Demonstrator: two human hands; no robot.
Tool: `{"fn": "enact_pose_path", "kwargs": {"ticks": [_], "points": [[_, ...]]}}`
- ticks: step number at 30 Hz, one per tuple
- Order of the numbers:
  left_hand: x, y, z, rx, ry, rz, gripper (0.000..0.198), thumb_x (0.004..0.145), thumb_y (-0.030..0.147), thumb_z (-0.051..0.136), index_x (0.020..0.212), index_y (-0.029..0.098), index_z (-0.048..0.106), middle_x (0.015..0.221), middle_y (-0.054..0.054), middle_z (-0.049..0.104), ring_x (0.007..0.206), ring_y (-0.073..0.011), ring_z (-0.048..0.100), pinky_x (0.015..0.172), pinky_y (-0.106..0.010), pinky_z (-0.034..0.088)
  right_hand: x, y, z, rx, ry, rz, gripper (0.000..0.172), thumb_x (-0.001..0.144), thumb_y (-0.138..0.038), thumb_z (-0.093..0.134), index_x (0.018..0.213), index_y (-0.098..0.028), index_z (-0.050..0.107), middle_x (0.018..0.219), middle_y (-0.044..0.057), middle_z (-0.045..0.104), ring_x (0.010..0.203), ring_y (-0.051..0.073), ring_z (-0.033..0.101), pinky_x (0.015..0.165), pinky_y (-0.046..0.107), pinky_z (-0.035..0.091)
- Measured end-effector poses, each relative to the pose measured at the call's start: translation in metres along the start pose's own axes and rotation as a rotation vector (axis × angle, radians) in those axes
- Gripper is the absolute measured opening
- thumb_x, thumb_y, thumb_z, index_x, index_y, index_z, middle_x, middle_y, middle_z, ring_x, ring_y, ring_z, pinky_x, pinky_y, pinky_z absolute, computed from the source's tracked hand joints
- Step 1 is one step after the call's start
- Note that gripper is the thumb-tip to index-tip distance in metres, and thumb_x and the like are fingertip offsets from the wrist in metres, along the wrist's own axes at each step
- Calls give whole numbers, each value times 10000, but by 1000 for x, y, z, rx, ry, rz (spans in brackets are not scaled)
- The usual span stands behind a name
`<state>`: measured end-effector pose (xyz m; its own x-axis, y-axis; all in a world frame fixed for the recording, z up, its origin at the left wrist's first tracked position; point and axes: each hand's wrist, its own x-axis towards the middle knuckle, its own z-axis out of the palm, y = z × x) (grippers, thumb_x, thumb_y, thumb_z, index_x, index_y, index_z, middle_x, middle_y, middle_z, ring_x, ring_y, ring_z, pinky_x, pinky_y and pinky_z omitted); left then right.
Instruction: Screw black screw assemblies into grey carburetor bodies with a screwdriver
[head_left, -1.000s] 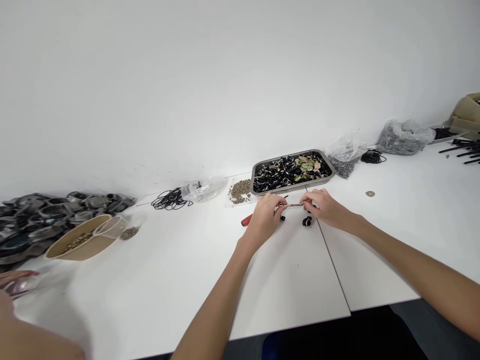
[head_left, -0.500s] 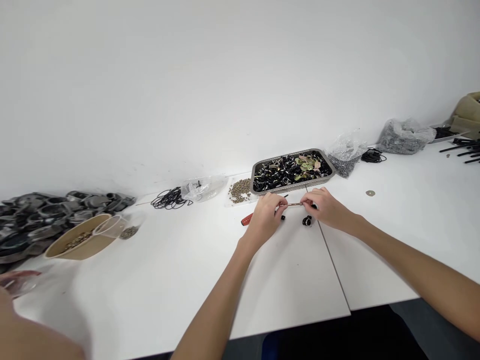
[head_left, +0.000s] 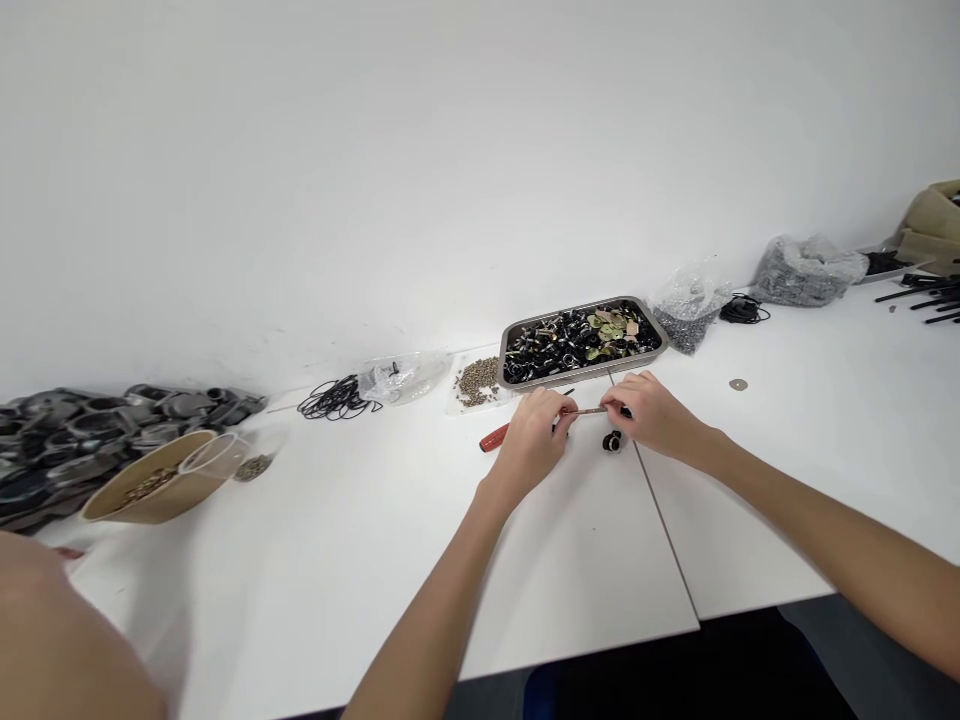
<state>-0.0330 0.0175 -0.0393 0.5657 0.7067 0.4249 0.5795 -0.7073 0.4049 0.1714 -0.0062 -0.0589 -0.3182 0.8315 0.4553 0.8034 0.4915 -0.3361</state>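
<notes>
Between both hands, just above the white table [head_left: 585, 560], a thin copper-coloured rod [head_left: 589, 411] is pinched at each end, with the left hand [head_left: 529, 442] and right hand [head_left: 652, 414] closed on it. A small black part [head_left: 613, 441] lies beneath, and a metal tray [head_left: 570, 377] stands beyond. Recommended: keep the rod level and both pinches firm.

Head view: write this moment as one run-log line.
left hand: pinches thin rod | right hand: pinches its other end | metal tray: behind hands

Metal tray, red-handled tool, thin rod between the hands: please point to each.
metal tray [head_left: 577, 371], head view, near rim.
red-handled tool [head_left: 493, 438], head view, red handle.
thin rod [head_left: 587, 410], head view, its middle.
</notes>
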Motion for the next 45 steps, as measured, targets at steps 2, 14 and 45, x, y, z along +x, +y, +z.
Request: {"fn": "enact_pose_path", "kwargs": {"ticks": [2, 14, 45], "points": [[0, -1, 0, 23, 11, 3, 111, 896, 131, 500, 838, 200, 565, 793, -28, 597, 781, -193, 540, 708, -332, 435, 0, 0, 0, -10, 5, -14, 220, 865, -133, 442, 783, -166, 644, 686, 35, 651, 715, 182, 520, 754, 334, 332], [1, -4, 4, 46, 25, 43, 134, 894, 119, 506, 806, 188, 581, 763, -34, 603, 765, -194, 519, 704, -338, 417, 1, -1, -2, -217, 23, -109, 269, 870, -103, 423, 722, -163, 640, 678, 59, 656, 715, 190, 478, 703, 333, 293], [-5, 23, 1, 34, -67, 200, 251, 891, 66, 411, 853, 185, 628, 805, -54, 531, 811, -188, 532, 689, -331, 495, 3, -13, -7, -288, -94, -230, 289, 828, -51, 465, 587, -181, 557, 598, 55, 543, 697, 190, 395, 691, 335, 258]]}}
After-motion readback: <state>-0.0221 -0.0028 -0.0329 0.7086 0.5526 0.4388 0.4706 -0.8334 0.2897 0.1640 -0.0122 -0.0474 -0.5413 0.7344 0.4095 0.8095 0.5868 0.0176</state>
